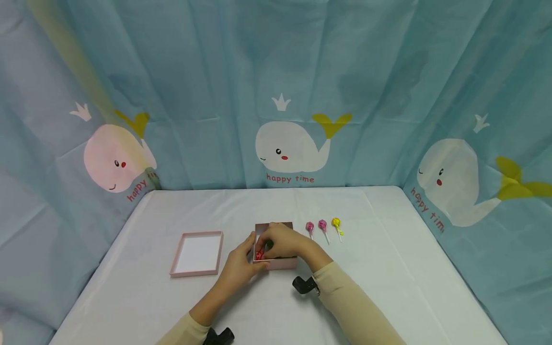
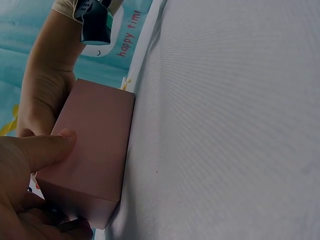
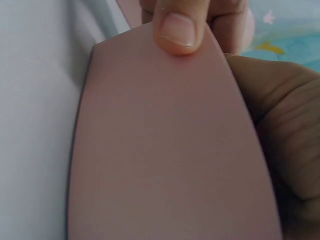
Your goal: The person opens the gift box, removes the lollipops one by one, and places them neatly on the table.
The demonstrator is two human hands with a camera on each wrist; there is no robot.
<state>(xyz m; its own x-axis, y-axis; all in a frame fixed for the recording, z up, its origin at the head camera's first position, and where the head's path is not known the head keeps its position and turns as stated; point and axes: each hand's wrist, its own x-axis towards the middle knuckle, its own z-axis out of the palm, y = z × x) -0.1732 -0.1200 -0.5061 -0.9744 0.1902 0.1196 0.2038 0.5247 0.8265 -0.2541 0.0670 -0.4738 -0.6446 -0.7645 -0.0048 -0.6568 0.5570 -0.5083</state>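
A pink open box (image 1: 283, 264) stands on the white table. My left hand (image 1: 238, 262) grips its left end, the thumb pressed on the near wall and the other fingers round the left side. Over the rim and down into the box reaches my right hand (image 1: 282, 240). Its curled fingers and thumb pinch a red-wrapped lollipop (image 1: 259, 255) at the left end inside; the stick is hidden. Something dark green (image 1: 269, 245) shows beneath that hand, too small to identify. In the right wrist view, the box wall (image 3: 165, 140) hides the right fingertips.
Left of the box lies a pink-rimmed lid (image 1: 199, 254), its white inside facing up. To the right, two pink lollipops (image 1: 322, 224) and a yellow lollipop (image 1: 336, 222) lie in a row. A blue whale-print curtain (image 1: 224, 158) borders the table's back and sides.
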